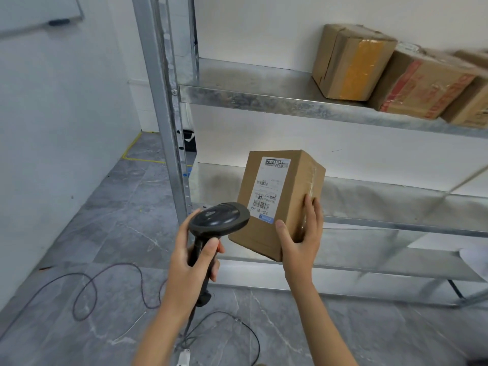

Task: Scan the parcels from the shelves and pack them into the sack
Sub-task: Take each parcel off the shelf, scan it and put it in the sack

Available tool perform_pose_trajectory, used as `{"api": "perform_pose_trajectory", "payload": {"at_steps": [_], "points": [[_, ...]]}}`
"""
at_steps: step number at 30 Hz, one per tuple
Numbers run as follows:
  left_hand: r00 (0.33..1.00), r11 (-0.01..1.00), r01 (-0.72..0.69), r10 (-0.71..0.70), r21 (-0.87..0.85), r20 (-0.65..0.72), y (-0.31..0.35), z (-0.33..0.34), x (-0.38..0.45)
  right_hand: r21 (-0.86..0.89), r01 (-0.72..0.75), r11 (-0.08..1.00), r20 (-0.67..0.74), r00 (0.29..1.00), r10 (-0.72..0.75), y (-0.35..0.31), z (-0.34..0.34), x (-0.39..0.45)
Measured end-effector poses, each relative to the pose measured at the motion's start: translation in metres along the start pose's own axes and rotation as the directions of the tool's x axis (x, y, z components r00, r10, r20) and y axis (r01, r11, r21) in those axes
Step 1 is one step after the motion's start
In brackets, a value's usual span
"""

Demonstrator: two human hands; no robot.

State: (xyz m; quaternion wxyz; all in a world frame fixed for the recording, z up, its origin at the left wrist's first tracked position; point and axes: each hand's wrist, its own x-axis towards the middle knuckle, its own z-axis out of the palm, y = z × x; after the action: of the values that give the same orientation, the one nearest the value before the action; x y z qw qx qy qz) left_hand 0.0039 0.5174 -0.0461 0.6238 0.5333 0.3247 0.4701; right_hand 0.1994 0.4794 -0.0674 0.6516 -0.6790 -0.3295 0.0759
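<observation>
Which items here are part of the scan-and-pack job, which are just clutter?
Job:
- scanner, gripped by left hand
- labelled parcel, held by right hand
- parcels on upper shelf

Lying about:
- loose cables on floor
- whiteboard

Four parcels (282, 196), perhaps; one scanner (219, 220); two hands (190, 260); three shelves (264, 101)

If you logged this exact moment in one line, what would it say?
step: scanning | left hand: grips scanner | right hand: holds labelled parcel, label facing scanner | upper shelf: three parcels wait | sack: unseen
</observation>
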Motion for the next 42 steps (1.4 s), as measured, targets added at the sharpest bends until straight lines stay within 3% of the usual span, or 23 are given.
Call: {"api": "perform_pose_trajectory", "payload": {"at_steps": [29, 36, 42], "points": [[1.0, 1.0, 0.019, -0.019, -0.015, -0.017, -0.001, 0.016, -0.01, 0.052, -0.003, 0.999, -0.001, 1.0, 0.003, 0.005, -0.011, 0.006], [0.998, 0.998, 0.064, -0.064, -0.004, 0.023, -0.015, 0.037, -0.008, 0.025, -0.049, 0.998, -0.041, 0.998, 0.05, 0.018, -0.038, 0.003], [0.987, 0.994, 0.093, -0.099, 0.055, 0.125, -0.03, 0.08, -0.002, 0.013, -0.09, 0.996, -0.154, 0.984, 0.091, 0.035, -0.087, 0.01]]}}
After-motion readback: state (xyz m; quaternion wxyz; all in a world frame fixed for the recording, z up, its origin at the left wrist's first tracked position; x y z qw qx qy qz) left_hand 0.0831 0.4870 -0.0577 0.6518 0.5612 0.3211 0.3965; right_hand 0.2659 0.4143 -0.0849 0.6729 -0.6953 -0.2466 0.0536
